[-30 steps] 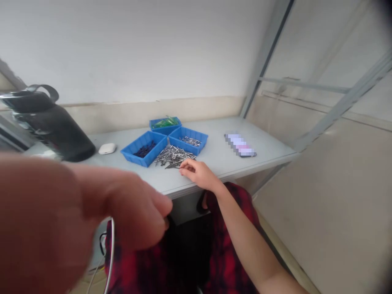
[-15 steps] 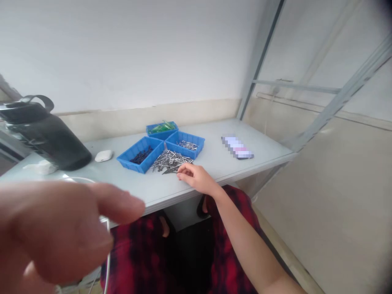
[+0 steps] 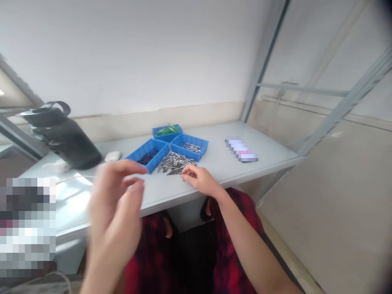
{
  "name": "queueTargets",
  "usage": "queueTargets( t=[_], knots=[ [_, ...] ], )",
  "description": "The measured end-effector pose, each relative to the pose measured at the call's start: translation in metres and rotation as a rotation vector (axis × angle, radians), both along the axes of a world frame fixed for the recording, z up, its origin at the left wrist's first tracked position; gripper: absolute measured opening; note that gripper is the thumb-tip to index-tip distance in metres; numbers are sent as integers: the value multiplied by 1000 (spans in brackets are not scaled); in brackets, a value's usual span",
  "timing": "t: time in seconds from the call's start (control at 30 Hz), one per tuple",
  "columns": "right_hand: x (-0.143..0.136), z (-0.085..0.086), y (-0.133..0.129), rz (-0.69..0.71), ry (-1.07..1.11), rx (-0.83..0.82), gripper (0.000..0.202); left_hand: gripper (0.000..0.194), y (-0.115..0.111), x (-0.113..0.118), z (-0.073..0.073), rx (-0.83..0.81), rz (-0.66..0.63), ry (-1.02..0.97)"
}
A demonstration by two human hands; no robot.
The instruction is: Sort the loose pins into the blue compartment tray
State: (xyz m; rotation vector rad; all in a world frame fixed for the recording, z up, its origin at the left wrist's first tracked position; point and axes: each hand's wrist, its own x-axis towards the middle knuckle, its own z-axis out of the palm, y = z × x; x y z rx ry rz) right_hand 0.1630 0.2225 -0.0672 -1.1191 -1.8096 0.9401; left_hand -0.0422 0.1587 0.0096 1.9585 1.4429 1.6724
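Observation:
My left hand (image 3: 118, 204) hovers before the table's front edge, fingers curved and apart, nothing between them. At the near right side of a loose pile of metal pieces (image 3: 174, 161), my right hand (image 3: 200, 179) rests with its fingers curled together at the pile's edge; what they pinch is too small to make out. Behind the pile stand three blue trays: one with dark pieces (image 3: 148, 157), one with silvery pieces (image 3: 192, 147), and one at the back with green pieces (image 3: 168, 130).
A dark bottle (image 3: 72, 141) stands at the left beside a white case (image 3: 113, 156) and a white cable. To the right lies a phone (image 3: 241, 150) on the grey table (image 3: 217, 163). Metal frame bars rise at the right.
My left hand has drawn back from close to the camera, moved right and opened. My right hand stays by the pile. The view has shifted slightly left.

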Motion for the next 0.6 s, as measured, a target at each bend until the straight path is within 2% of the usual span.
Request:
queueTargets(
  t=[0.07,0.13,0.23,0.3,0.43,0.6],
  knots=[
    [-1,-1,0,-8,-6,6,13,9,13,20,-12,-71,-25,41],
    [-1,-2,1,-6,-9,11,14,9,34,34,-31,-160,-90,137],
    [-1,-2,0,25,10,15,16,16,59,39,-60,-223,-165,236],
    [-1,-2,0,30,11,19,16,18,66,36,-70,-261,-216,248],
    [-1,-3,-1,1,-12,23,15,23,64,30,-71,-361,-346,238],
    [-2,-3,0,-21,-7,26,15,24,61,29,-67,-391,-376,198]
  ],
)
